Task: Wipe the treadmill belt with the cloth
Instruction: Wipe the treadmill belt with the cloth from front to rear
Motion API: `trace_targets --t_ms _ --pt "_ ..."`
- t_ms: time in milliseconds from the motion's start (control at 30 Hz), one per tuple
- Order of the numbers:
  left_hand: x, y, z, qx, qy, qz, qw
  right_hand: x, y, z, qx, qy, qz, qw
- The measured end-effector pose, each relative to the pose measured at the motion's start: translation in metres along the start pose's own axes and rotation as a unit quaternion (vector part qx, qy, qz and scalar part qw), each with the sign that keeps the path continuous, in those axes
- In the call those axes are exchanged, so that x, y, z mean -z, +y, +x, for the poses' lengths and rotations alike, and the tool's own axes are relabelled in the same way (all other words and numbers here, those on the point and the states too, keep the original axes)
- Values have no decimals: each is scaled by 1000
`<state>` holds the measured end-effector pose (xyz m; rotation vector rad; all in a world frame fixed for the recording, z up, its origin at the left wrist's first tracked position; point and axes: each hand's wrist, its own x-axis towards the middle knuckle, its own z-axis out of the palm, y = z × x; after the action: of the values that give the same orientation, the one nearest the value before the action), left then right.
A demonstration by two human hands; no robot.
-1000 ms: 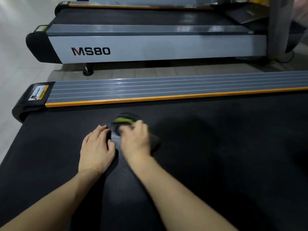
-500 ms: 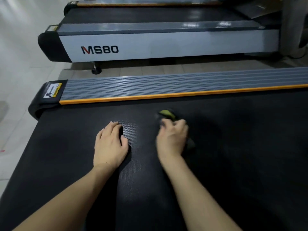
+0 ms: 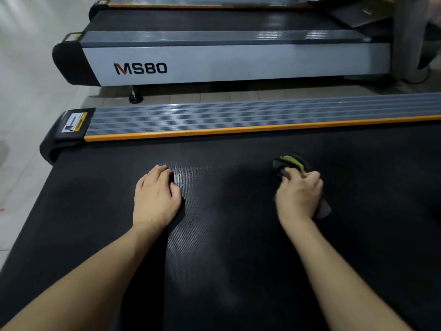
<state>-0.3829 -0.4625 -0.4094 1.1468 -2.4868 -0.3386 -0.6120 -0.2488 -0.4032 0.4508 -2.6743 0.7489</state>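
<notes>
From the head view, the only one I have, I am looking down across the treadmill belt (image 3: pixel 238 259), a wide black textured surface that fills the near half of the scene. My right hand (image 3: pixel 299 197) has its fingers curled over the cloth (image 3: pixel 290 163), a dark wad with a green stripe, and presses it onto the belt toward the far right, near the side rail (image 3: pixel 238 118) with its orange edge. Part of the cloth pokes out beyond the fingertips and another bit trails behind the heel of the hand. My left hand (image 3: pixel 156 197) lies on the belt, holding nothing, fingers loosely bent, well apart from the cloth and left of it; it looks like a brace.

The risks I see from here: the belt may be free to roll, so leaning weight through the bracing hand while pushing the cloth could shift the surface under me and throw the stroke off. The cloth is bunched, so only a small patch touches, and I would likely leave unwiped bands. The loose trailing end could fold under the hand, or catch in the gap where belt meets rail if I sweep too far out. A second treadmill (image 3: pixel 214 60), marked MS80, stands beyond, clear of the work.
</notes>
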Motion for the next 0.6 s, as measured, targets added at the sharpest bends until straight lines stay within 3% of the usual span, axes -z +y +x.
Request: trace_targets --t_ms 67,167,267,333,467,533,600 --pt "0 1 -2 4 5 2 1000 -16 -52 -31 39 -7 51 998" --pt "10 3 -11 -7 -8 24 1000 -20 -118 -93 212 -98 94 968" --pt "22 2 -25 -49 -55 57 996 -6 -95 -83 267 -120 128 947" --pt "34 2 -44 -53 -54 68 995 9 -47 -59 245 -107 95 959" --pt "44 7 -103 15 -40 27 999 43 30 -25 121 -81 31 989" --pt "39 7 -127 22 -56 47 997 36 15 -35 38 -63 15 997" --pt "35 7 -136 30 -58 55 996 23 -30 -62 40 -51 57 996"
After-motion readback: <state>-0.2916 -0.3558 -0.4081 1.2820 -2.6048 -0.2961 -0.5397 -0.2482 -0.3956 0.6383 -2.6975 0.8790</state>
